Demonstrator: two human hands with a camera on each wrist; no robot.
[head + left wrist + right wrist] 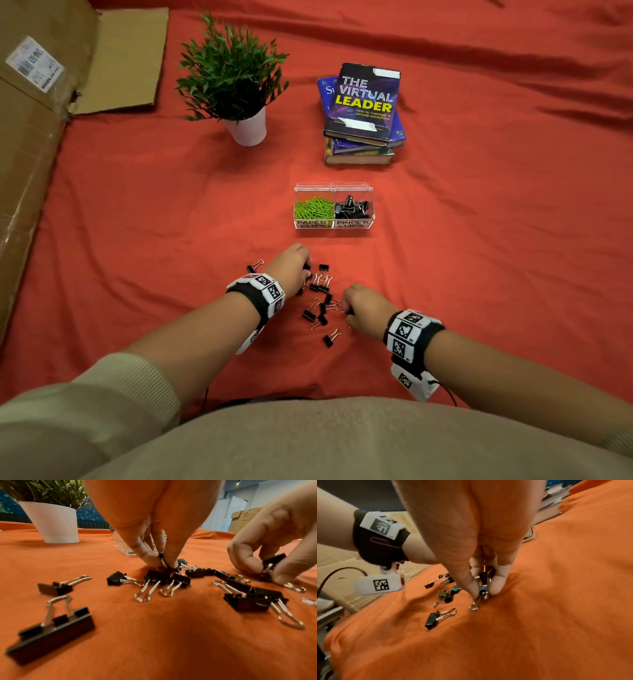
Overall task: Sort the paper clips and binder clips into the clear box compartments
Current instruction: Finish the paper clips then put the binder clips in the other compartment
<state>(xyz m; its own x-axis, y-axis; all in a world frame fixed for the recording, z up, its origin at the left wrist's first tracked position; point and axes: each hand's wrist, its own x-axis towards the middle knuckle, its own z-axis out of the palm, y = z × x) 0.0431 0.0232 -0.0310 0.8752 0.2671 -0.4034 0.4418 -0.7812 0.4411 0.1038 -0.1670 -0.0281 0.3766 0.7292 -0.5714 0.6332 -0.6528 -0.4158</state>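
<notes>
- Head view: clear plastic two-compartment box (pixel 334 224) sits on the red-orange cloth (pixel 479 240), beyond both hands, well apart from them.
- Left compartment, labelled PAPER CLIPS, holds green wire paper clips (pixel 313 207); right one, labelled BINDER CLIPS, holds black metal binder clips (pixel 352 207).
- Loose black binder clips with silver wire handles (pixel 320 301) scattered on cloth between the hands; one stray (pixel 255 266) lies left of the left wrist.
- Left hand (pixel 291 265) down at the far edge of the scatter; left wrist view shows thumb and fingertips (pixel 171 555) pinching a black clip (pixel 163 562) right at the cloth.
- Right hand (pixel 364 305) at the near right edge of the scatter; right wrist view shows thumb and fingers (pixel 499 582) curled, grasping a small bunch of clips (pixel 485 582), wire handles touching the cloth.
- Exact clip count in the right hand: cannot tell.
- Both wrists carry black bands with white marker blocks (pixel 409 334).
- Behind the box: green plant in white pot (pixel 248 128), stack of books (pixel 363 116), brown cardboard box (pixel 34 137) at far left.
</notes>
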